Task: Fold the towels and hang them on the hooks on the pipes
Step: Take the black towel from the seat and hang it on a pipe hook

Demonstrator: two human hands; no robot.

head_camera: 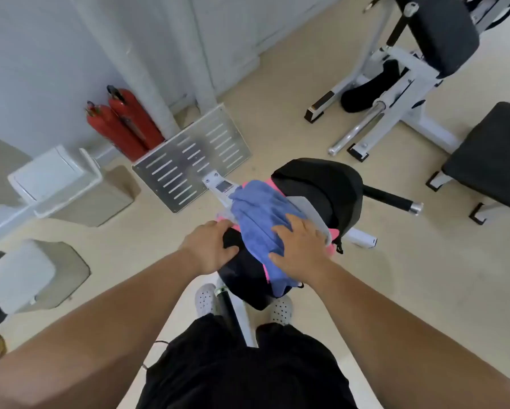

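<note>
A blue towel [259,219] lies crumpled on the black padded seat [327,184] of a gym machine in front of me. Under it show a pink towel [273,184] and a grey towel [309,211]. My right hand [299,249] lies flat on the blue towel with its fingers spread. My left hand [211,246] rests on the seat's left edge, beside the blue towel, fingers bent over the padding. White pipes [138,54] run up the wall behind; no hooks show on them.
Two red fire extinguishers [123,125] stand against the wall by a slotted metal footplate [194,160]. White bins [56,184] stand at left. A white-framed weight bench [395,84] and a black pad [489,160] are at right. A black handle bar [392,200] juts right.
</note>
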